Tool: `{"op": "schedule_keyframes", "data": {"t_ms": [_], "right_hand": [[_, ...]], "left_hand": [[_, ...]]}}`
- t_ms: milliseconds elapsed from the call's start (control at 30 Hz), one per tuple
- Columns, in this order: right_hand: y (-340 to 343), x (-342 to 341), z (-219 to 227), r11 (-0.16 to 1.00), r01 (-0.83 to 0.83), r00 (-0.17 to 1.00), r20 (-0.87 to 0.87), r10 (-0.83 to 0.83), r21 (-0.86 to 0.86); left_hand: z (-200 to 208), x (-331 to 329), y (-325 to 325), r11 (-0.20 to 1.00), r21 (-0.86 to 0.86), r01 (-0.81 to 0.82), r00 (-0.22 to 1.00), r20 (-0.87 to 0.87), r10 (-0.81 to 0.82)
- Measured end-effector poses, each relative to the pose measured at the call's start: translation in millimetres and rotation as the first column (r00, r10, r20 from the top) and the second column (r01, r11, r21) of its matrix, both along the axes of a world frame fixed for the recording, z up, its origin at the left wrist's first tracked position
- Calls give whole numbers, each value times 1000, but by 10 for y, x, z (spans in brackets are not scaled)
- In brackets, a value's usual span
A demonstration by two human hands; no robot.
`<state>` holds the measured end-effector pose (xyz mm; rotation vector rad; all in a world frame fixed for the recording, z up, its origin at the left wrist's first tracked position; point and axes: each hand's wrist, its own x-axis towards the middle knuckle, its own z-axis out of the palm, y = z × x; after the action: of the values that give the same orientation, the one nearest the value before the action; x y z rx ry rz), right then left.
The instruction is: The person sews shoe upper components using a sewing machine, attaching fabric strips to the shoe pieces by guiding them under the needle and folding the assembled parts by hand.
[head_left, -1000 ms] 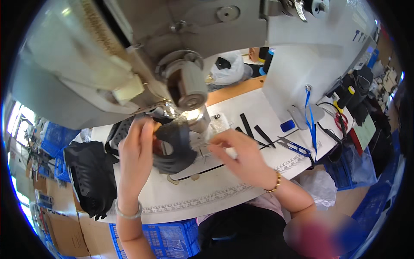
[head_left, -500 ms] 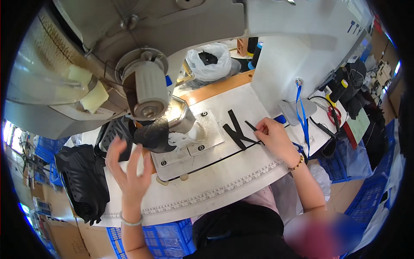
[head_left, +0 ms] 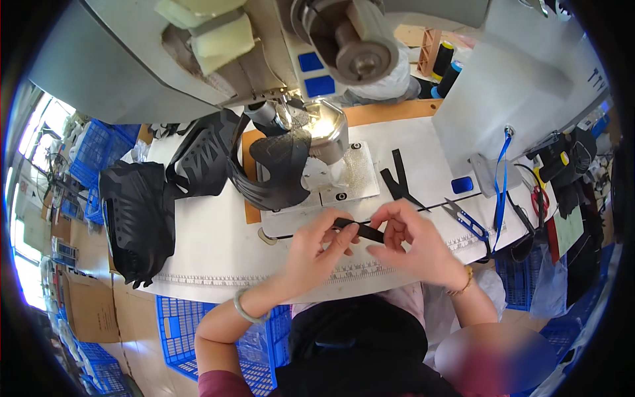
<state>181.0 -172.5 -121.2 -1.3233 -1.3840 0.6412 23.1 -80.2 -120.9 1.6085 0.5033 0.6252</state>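
Note:
Above the near edge of the table, my left hand pinches a short black strip between thumb and fingers. At the strip's other end my right hand curls its fingers round it, thumb a little apart. More black strips lie crossed on the white table just beyond my right hand. Ahead of my left hand, a black shoe upper rests under the sewing machine's lit needle area, partly over the metal plate.
Black shoe uppers are heaped at the table's left. Blue-handled scissors lie right of my right hand, near a hanging blue cord. The grey sewing machine overhangs the table. A blue basket stands below.
My right hand has brought a black strip from the right toward the middle. My left hand, open before, has come right and taken hold of it. The view has shifted.

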Motion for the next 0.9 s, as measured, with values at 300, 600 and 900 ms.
{"op": "schedule_keyframes", "data": {"t_ms": [300,600,900], "right_hand": [[79,306,123,797,-419,796,-599,92,-434],[-26,44,226,906,-308,799,-596,80,-291],[40,-157,68,993,57,959,-282,-26,99]], "left_hand": [[-30,-44,-17,858,463,-220,949,-103,299],[101,4,28,315,922,-225,973,195,124],[245,45,-158,856,458,-241,970,139,199]]}}
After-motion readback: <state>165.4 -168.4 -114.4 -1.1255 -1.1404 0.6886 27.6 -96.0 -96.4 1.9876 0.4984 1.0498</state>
